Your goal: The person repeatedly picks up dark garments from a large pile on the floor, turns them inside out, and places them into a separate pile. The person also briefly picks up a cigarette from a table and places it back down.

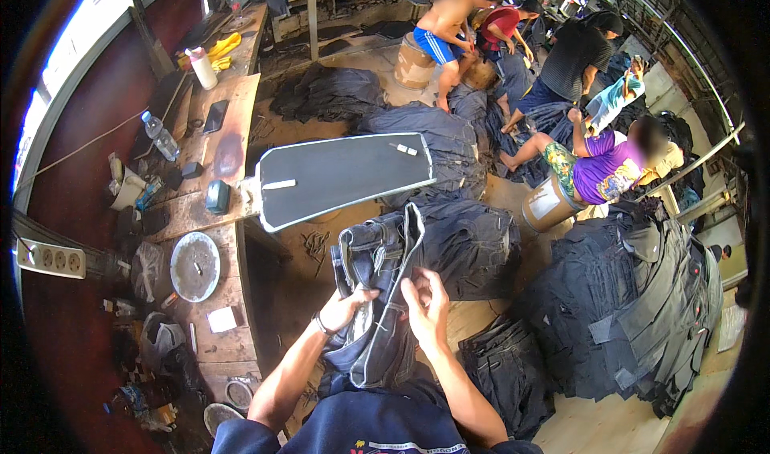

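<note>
Dark denim jeans (389,318), bunched and folded with pale seam edges showing, are held up in front of my body. My left hand (345,310), with a band at its wrist, grips the cloth near the waist part, its thumb across the front. At the right edge of the jeans is my right hand (427,306), its fingers bent and its thumb against the fabric edge. Just beyond the jeans lies a dark-topped ironing-type board (345,173) with a light rim; a small white bar (279,184) rests on it.
On the left stands a wooden workbench (220,342) with a round metal basin (195,267), a water bottle (160,135) and a phone (215,116). Denim piles (626,310) cover the floor ahead and right. Several people sit or bend there, one on a drum (552,204).
</note>
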The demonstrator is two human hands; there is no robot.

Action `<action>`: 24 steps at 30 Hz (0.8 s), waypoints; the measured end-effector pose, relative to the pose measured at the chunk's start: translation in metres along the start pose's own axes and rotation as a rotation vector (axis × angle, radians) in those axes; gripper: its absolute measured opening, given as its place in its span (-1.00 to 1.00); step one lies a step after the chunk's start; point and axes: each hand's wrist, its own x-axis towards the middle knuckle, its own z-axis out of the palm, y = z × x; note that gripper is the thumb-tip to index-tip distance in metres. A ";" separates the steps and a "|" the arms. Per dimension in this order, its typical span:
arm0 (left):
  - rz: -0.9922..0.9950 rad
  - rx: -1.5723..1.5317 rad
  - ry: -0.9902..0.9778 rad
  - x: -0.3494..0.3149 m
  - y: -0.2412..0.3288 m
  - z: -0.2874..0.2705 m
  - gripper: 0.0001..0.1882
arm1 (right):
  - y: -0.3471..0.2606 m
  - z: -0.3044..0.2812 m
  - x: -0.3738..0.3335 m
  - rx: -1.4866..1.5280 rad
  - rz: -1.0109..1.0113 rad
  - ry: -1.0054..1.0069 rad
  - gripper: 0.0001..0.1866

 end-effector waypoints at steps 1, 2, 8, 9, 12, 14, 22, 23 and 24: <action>0.079 -0.105 -0.050 0.002 0.000 0.000 -0.71 | 0.001 0.001 0.000 -0.012 -0.009 -0.029 -0.64; 0.045 -0.101 -0.033 0.003 -0.001 0.001 -0.70 | 0.003 -0.001 0.000 -0.107 -0.017 -0.018 -0.65; -0.002 -0.077 0.056 0.002 -0.002 0.002 -0.77 | 0.023 -0.021 0.016 -0.083 0.008 -0.101 -0.72; 0.076 -0.095 0.077 0.000 -0.002 0.002 -0.85 | 0.026 -0.025 0.017 0.134 0.101 -0.023 -0.73; 0.046 -0.124 0.114 -0.002 0.006 -0.008 -0.89 | 0.017 -0.053 0.007 0.244 0.156 0.038 -0.74; 0.010 -0.097 0.141 -0.002 0.014 -0.018 -0.86 | 0.001 -0.070 -0.002 0.234 0.092 0.072 -0.71; 0.023 -0.098 0.155 0.016 0.050 -0.036 -0.90 | -0.057 -0.050 -0.025 -0.010 -0.140 -0.152 -0.73; 0.066 -0.133 0.110 0.020 0.052 -0.034 -0.90 | -0.051 -0.032 -0.025 -0.028 -0.048 -0.200 -0.73; 0.053 -0.078 0.085 0.025 0.053 -0.032 -0.90 | -0.042 -0.010 -0.023 0.000 -0.028 -0.293 -0.76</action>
